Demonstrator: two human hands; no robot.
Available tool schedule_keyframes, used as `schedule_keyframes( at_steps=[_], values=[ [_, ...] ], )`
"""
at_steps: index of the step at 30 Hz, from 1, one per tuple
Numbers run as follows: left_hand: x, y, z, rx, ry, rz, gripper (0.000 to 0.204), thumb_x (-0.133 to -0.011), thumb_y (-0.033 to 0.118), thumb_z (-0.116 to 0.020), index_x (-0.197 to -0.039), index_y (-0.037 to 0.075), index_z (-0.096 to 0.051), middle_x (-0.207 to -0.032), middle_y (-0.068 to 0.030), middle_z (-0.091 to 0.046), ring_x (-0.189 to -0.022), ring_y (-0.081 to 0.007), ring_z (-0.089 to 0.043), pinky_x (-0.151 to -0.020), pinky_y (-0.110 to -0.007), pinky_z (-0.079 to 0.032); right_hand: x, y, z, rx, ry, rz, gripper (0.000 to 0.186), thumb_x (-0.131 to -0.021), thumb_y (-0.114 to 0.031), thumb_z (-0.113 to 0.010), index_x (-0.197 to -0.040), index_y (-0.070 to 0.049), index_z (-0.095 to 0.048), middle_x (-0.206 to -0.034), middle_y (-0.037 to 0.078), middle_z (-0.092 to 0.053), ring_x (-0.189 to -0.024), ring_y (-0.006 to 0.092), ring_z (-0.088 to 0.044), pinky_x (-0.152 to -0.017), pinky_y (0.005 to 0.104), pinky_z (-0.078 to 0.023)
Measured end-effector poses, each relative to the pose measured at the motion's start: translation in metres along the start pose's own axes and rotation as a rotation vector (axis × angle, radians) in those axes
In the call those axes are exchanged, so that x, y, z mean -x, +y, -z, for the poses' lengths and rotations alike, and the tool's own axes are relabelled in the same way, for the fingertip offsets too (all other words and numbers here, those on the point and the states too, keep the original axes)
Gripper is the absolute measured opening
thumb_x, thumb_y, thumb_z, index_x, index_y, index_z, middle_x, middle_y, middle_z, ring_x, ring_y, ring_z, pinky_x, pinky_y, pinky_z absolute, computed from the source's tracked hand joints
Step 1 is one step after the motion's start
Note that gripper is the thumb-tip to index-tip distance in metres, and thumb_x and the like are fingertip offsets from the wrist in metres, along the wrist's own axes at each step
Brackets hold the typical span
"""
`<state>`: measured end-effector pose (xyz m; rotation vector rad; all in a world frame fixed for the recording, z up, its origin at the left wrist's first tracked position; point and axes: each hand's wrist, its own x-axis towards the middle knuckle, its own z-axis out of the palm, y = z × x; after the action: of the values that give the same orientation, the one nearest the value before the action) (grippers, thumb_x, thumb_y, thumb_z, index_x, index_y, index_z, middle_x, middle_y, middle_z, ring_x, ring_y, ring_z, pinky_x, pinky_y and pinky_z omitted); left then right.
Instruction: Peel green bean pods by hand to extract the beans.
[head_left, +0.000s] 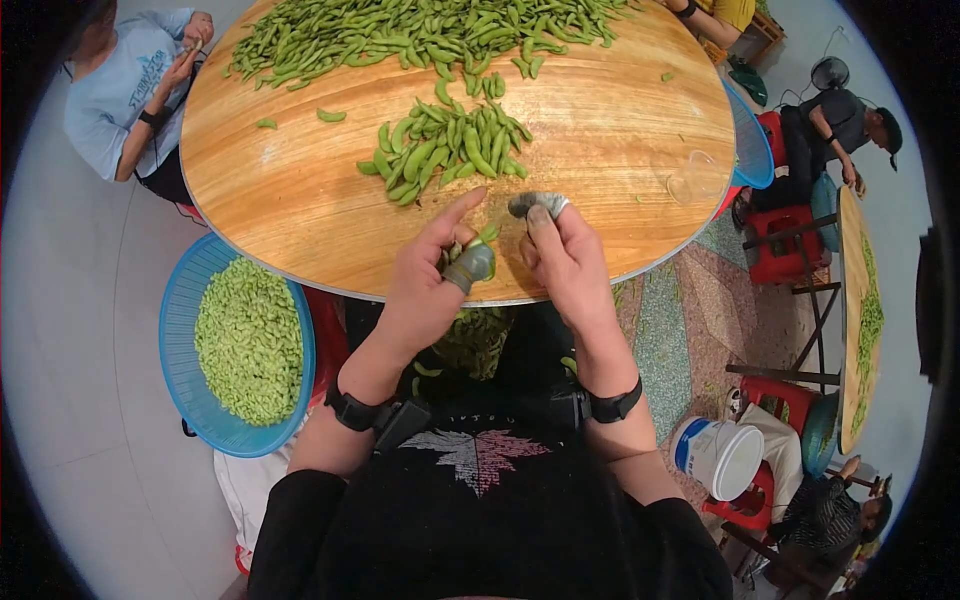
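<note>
My left hand [425,285] is at the near edge of the round wooden table, with a green soybean pod [488,234] between its fingers and the thumb. A grey cover wraps that thumb, and the index finger points away from me. Just right of it, my right hand [572,265] is closed, thumb against the index finger, which has a grey-and-white cover on its tip. Whatever its curled fingers hold is hidden. Beyond both hands lies a small heap of soybean pods [440,150] on the table [290,190].
A larger pod pile [430,35] covers the table's far side. At my left stands a blue basket [175,340] of shelled beans [248,345]. A white bucket [735,462] is at lower right. Other people sit around this table and another table [851,300] on the right.
</note>
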<state>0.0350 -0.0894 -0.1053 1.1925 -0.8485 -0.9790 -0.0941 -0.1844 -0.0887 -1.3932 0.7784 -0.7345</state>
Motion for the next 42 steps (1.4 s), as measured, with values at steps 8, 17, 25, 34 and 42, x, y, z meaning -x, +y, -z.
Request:
schedule_keyframes(
  at_steps=[8, 17, 25, 34, 42],
  values=[
    [0.000, 0.008, 0.002, -0.079, -0.155, -0.088, 0.057, -0.081, -0.003, -0.056, -0.134, 0.007, -0.038, -0.079, 0.0040, -0.056, -0.069, -0.0071, -0.051, -0.061, -0.023, -0.042, 0.003, 0.010, -0.006, -0.286, -0.218, -0.061, 0.017, -0.091, -0.013, -0.052, -0.105, -0.003, -0.050, -0.071, -0.006, -0.046, -0.056, 0.0014, -0.037, -0.047, 0.0185, -0.029],
    [-0.002, 0.001, -0.001, -0.338, -0.095, -0.239, 0.041, -0.083, 0.006, -0.060, -0.123, 0.009, -0.054, -0.075, -0.0015, -0.061, -0.067, -0.0113, -0.056, -0.061, -0.025, -0.044, 0.010, 0.006, -0.017, -0.415, -0.105, -0.079, 0.011, -0.092, -0.010, -0.050, -0.102, -0.006, -0.049, -0.067, -0.007, -0.043, -0.049, 0.0009, -0.035, -0.042, 0.0181, -0.025],
    [-0.005, -0.009, -0.010, -0.416, 0.057, -0.578, 0.027, -0.076, 0.001, -0.059, -0.103, 0.006, -0.058, -0.077, -0.0077, -0.063, -0.071, -0.0252, -0.062, -0.065, -0.030, -0.048, 0.006, 0.014, -0.014, -1.023, -0.133, -0.401, 0.006, -0.089, -0.010, -0.054, -0.094, -0.009, -0.050, -0.060, -0.003, -0.044, -0.042, 0.0051, -0.036, -0.038, 0.0192, -0.027],
    [-0.003, -0.007, -0.003, -0.450, 0.106, -0.410, 0.024, -0.075, -0.001, -0.061, -0.098, 0.002, -0.053, -0.087, -0.0105, -0.058, -0.078, -0.0231, -0.059, -0.070, -0.030, -0.047, 0.006, 0.003, -0.016, -0.503, -0.015, -0.113, 0.007, -0.089, -0.008, -0.054, -0.096, -0.007, -0.051, -0.059, -0.003, -0.045, -0.044, 0.0044, -0.037, -0.040, 0.0190, -0.027],
    [0.009, -0.005, -0.015, -0.787, 0.047, -0.458, 0.033, -0.069, -0.009, -0.052, -0.101, 0.001, -0.052, -0.090, -0.0194, -0.058, -0.083, -0.0407, -0.055, -0.071, -0.041, -0.046, 0.019, 0.015, -0.018, 0.311, 0.133, 0.338, 0.011, -0.088, -0.010, -0.058, -0.091, 0.000, -0.055, -0.068, 0.000, -0.057, -0.055, 0.0093, -0.053, -0.049, 0.0246, -0.042]
  ],
)
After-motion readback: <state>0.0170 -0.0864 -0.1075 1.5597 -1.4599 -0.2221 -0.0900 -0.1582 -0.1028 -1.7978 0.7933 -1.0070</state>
